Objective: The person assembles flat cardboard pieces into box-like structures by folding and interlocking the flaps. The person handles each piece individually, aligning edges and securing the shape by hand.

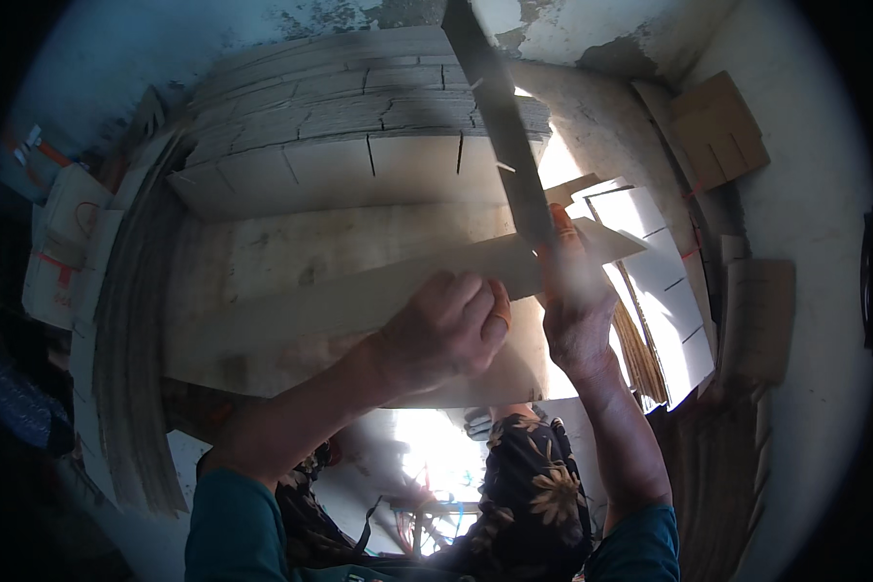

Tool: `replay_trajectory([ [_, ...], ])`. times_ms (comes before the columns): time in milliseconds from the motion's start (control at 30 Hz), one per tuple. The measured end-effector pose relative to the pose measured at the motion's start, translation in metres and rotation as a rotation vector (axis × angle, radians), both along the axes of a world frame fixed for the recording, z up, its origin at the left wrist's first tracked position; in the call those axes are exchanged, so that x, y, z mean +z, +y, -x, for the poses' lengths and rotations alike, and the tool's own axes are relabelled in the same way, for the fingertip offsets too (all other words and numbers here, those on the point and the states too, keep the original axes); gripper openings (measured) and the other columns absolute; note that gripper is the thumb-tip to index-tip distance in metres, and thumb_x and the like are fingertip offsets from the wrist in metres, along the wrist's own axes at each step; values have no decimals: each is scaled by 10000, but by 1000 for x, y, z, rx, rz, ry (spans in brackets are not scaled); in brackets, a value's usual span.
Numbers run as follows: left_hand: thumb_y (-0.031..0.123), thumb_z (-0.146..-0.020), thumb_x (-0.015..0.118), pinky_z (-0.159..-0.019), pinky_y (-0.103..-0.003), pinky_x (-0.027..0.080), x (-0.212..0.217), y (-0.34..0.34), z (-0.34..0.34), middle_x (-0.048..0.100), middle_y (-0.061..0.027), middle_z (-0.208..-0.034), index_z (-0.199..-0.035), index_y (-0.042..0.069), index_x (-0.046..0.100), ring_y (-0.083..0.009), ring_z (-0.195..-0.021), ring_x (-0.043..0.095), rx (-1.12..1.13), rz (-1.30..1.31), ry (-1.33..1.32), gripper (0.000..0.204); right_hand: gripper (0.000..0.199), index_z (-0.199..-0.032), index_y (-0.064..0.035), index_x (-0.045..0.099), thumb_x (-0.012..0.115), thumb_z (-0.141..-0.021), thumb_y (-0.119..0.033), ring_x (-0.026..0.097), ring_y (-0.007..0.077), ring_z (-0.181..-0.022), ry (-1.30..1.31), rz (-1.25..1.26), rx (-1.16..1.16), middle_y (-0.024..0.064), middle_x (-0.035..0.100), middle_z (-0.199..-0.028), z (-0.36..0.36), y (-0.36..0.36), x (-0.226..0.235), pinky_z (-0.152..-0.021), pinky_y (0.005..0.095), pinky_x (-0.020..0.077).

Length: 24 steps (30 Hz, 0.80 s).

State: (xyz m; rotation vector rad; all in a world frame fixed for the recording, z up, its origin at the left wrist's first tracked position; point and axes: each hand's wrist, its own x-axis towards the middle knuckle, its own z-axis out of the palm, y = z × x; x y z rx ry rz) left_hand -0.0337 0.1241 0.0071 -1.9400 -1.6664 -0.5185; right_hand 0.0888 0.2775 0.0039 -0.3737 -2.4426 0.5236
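My right hand (577, 301), smeared by motion, grips the lower end of a narrow slotted cardboard strip (502, 116), which points up and away from me. That strip crosses a long pale cardboard strip (359, 291), lying slantwise over the table board. My left hand (446, 325) is closed at the near edge of the long strip, fingers curled, with an orange band on one finger. The fingertips are hidden, but the hand appears to pinch that edge. Whether the two strips are interlocked where they cross I cannot tell.
Behind the board (262, 242) lies a wide stack of slotted cardboard sheets (339, 165). A sunlit slotted stack (660, 281) stands at the right. More sheets (131, 349) stand along the left, and brown cardboard pieces (718, 131) lean at the right wall.
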Motion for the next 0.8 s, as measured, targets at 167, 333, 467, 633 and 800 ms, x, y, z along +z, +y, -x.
replay_trajectory([
  [167, 100, -729, 737, -651, -315, 544, -2, -6, 0, 633, -125, -879, -1021, -56, 619, -222, -791, 613, -56, 185, -473, 352, 634, -1422, -20, 391, 527, -821, 129, 686, 366, -847, 43, 16, 28, 245, 611, -1169, -1, 6, -27, -658, 394, 552],
  [333, 255, -710, 830, -821, -428, 517, 26, 8, 67, 621, -167, -1007, -1115, 5, 587, -313, -961, 616, 259, 247, -556, 534, 645, -1427, 11, 372, 514, -819, 175, 703, 327, -870, 150, 17, 7, 239, 638, -1150, -13, -6, -17, -690, 352, 566],
  [467, 181, -691, 815, -862, -421, 442, -10, 39, 139, 584, -146, -994, -1117, 15, 552, -311, -990, 538, 440, 129, -200, 527, 703, -1440, 11, 361, 513, -785, 216, 712, 292, -864, 237, 10, 24, 225, 644, -1166, -6, -17, -15, -700, 315, 571],
  [633, 90, -702, 744, -833, -397, 433, -42, 59, 172, 582, -104, -991, -1045, 38, 563, -255, -967, 532, 527, 79, 58, 391, 681, -1437, 24, 363, 513, -799, 209, 715, 278, -840, 265, -84, 8, 211, 639, -1191, -3, -18, -16, -691, 313, 571],
  [800, 72, -664, 774, -843, -401, 420, -39, 61, 174, 578, -87, -969, -1058, 46, 556, -253, -962, 540, 404, 90, -28, 451, 659, -1425, 35, 372, 531, -805, 194, 712, 277, -812, 278, -99, 77, 225, 573, -1300, -5, -12, -20, -670, 317, 572],
])
